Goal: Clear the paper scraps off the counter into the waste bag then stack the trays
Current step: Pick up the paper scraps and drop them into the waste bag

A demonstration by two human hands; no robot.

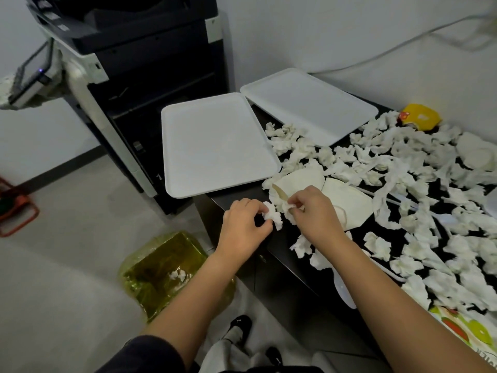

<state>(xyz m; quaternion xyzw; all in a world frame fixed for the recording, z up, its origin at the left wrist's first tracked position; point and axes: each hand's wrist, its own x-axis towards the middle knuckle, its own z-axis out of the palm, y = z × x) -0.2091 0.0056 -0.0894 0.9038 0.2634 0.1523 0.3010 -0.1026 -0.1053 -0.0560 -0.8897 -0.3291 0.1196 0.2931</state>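
Several crumpled white paper scraps (pixel 398 162) cover the black counter (pixel 242 197). My left hand (pixel 242 227) pinches a white scrap (pixel 273 215) at the counter's near left corner. Just to its right, my right hand (pixel 314 214) pinches another scrap (pixel 289 211). Two white trays lie side by side on the counter's left end: the near tray (pixel 215 144) overhangs the edge, the far tray (pixel 309 106) sits behind it. A yellow-green waste bag (pixel 161 267) stands open on the floor below my left arm, with a few scraps inside.
A large copier (pixel 139 76) stands left of the counter. Flattened paper plates (pixel 347 203) lie under my right hand. A yellow wrapper (pixel 419 117) sits at the back; a printed package (pixel 468 327) lies at the near right edge. White plastic cutlery lies among the scraps.
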